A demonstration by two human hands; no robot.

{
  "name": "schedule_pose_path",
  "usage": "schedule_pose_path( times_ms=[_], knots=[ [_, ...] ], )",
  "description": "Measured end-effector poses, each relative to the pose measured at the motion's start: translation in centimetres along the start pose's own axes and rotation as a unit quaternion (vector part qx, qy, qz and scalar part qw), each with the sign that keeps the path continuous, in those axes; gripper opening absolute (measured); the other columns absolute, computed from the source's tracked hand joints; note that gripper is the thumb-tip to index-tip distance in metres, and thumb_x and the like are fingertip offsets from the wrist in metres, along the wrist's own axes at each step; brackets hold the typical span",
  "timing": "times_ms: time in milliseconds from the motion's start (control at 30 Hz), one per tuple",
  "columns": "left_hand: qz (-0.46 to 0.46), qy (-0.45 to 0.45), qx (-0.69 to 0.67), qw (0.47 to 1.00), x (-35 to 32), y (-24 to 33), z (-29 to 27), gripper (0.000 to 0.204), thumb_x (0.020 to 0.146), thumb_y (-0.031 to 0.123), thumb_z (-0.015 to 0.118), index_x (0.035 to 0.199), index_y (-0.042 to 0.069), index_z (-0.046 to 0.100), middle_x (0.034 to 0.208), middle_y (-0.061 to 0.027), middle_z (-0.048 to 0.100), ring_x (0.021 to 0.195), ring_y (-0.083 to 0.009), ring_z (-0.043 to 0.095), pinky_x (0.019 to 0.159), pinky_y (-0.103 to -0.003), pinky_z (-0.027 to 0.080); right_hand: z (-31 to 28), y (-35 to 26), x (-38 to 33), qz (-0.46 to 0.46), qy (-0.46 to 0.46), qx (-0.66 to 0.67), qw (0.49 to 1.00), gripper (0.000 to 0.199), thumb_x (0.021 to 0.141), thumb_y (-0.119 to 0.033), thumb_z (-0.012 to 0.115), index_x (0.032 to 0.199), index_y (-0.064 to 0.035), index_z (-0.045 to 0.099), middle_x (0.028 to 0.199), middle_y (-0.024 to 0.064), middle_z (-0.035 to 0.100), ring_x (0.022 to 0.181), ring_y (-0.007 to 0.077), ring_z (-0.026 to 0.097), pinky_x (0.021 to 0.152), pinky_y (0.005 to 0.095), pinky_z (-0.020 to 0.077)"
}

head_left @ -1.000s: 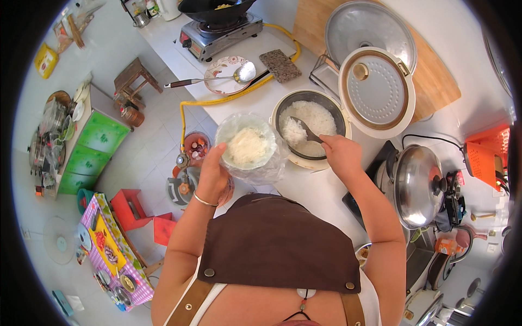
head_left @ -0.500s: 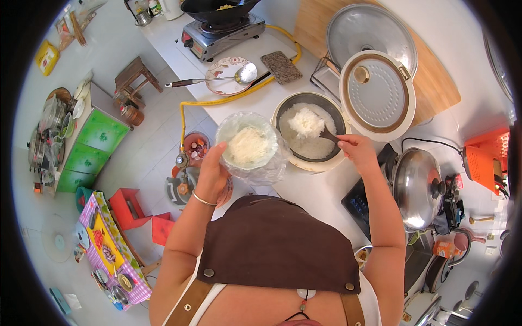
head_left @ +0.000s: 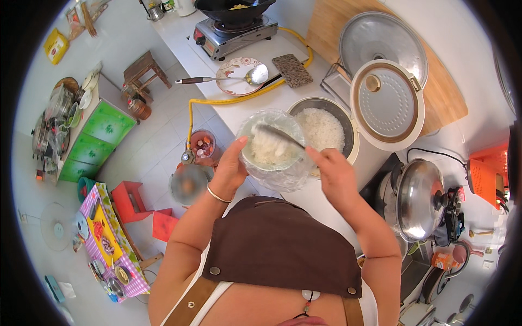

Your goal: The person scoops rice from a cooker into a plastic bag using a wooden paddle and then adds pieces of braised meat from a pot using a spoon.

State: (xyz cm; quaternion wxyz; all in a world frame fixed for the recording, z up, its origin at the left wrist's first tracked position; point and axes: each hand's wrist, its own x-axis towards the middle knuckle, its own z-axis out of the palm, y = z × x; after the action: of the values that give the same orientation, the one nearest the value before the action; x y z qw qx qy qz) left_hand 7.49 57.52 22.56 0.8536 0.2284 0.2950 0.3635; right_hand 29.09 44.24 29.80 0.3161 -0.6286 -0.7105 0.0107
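My left hand [head_left: 232, 163] is closed on the side of a bowl [head_left: 285, 175] lined with clear plastic, its thumb at the rim. Cooked white rice [head_left: 266, 152] lies in the bowl. My right hand [head_left: 333, 169] grips the handle of a dark rice paddle [head_left: 285, 136], whose blade is tilted over the bowl and partly blurred. Just beyond my right hand stands the rice cooker pot [head_left: 350, 130] with white rice inside. Its round lid [head_left: 387, 106] is raised behind it.
A wok [head_left: 234, 16] sits on a gas stove [head_left: 234, 38] at the back. A ladle [head_left: 255, 75] lies across a patterned plate [head_left: 231, 89]. The yellow gas hose [head_left: 234, 101] runs along the counter's left edge. A large lidded steel pot [head_left: 418, 201] stands at the right.
My right hand has moved left, carrying the paddle with rice from the cooker pot to the bowl. The view has shifted slightly.
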Motion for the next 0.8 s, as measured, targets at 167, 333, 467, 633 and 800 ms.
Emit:
schedule_pose_path(
  times_ms=[167,333,467,633,800],
  knots=[
    [-0.028,0.008,-0.019,0.999,0.1,-0.2,-0.8,0.052,0.086,0.03,0.058,0.128,0.002,0.046,0.126,-0.012,0.054,0.116,-0.0253,0.051,0.1,-0.038,0.04,0.6,0.7,-0.9,-0.061,-0.057,-0.082,0.993,0.063,0.067,0.009,0.056,0.126,-0.0127,0.055,0.095,0.0108,0.051,0.079,0.0277,0.053,0.066,0.0375,0.0464],
    [-0.034,0.008,-0.009,0.999,-0.4,-0.1,-0.5,0.054,0.087,0.032,0.057,0.13,0.001,0.045,0.128,-0.0129,0.052,0.118,-0.0259,0.049,0.101,-0.038,0.038,-1.1,1.0,-1.0,-0.092,-0.117,-0.115,0.982,0.065,0.066,0.009,0.056,0.127,-0.0114,0.053,0.097,0.0109,0.051,0.081,0.0282,0.052,0.068,0.0371,0.0449],
    [-0.039,0.014,-0.025,0.999,-0.4,-0.1,-0.6,0.058,0.086,0.034,0.057,0.131,0.001,0.043,0.13,-0.0131,0.051,0.119,-0.0261,0.049,0.102,-0.039,0.038,-2.6,0.6,-0.9,-0.102,-0.122,-0.134,0.978,0.063,0.067,0.007,0.057,0.127,-0.0114,0.053,0.099,0.0114,0.051,0.082,0.0283,0.053,0.069,0.0372,0.0453],
    [-0.029,-0.003,-0.068,0.997,-0.4,-0.5,-0.7,0.059,0.086,0.035,0.059,0.131,0.001,0.044,0.13,-0.0121,0.051,0.118,-0.0256,0.05,0.102,-0.039,0.039,-3.6,0.5,-1.1,-0.096,-0.107,-0.148,0.979,0.062,0.066,0.006,0.057,0.126,-0.0119,0.055,0.099,0.0118,0.052,0.082,0.0279,0.053,0.066,0.0378,0.0466],
    [-0.002,-0.021,-0.071,0.997,0.1,-0.9,-0.9,0.055,0.086,0.032,0.059,0.13,0.002,0.044,0.128,-0.0105,0.053,0.116,-0.0239,0.051,0.1,-0.038,0.04,-2.8,-0.2,-0.9,-0.103,-0.118,-0.158,0.975,0.063,0.066,0.005,0.058,0.126,-0.0118,0.055,0.099,0.0119,0.052,0.082,0.0271,0.054,0.064,0.0368,0.0475]
  ],
)
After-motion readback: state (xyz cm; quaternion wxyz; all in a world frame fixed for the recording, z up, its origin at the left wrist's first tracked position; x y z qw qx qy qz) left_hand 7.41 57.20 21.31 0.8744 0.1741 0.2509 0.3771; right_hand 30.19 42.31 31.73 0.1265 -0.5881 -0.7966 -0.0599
